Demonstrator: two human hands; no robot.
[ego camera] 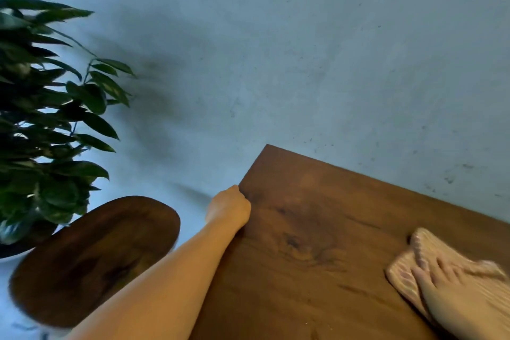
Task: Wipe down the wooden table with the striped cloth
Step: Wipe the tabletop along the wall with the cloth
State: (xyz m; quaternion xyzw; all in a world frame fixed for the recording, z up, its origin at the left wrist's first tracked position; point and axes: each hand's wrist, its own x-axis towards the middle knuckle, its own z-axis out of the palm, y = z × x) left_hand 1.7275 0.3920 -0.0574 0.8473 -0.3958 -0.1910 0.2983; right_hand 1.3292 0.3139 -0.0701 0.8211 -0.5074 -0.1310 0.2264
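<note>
Where the frame begins on the left, a leafy dark green potted plant [47, 107] stands against the pale grey-blue floor [276, 50], its pot mostly hidden by foliage. Just beside it, lower down, sits a dark brown oval wooden stool top [93, 259], separate from the larger piece of furniture. A bare forearm crosses in front of that oval and ends at the left hand [229, 208], which rests at the left edge of the dark brown rectangular wooden table [317, 229] near its far corner; the fingers are curled over the edge and out of sight, so I cannot tell how tightly they grip. The tabletop shows strong swirling grain and a few pale specks near its near side. Far to the right, well apart from the other hand, the right hand [452, 292] lies palm down on the pink and white striped cloth [408, 273], fingers stretched out and slightly spread, pressing it flat to the wood. The cloth lies bunched on the table's right part, near the frame's edge, blurred
</note>
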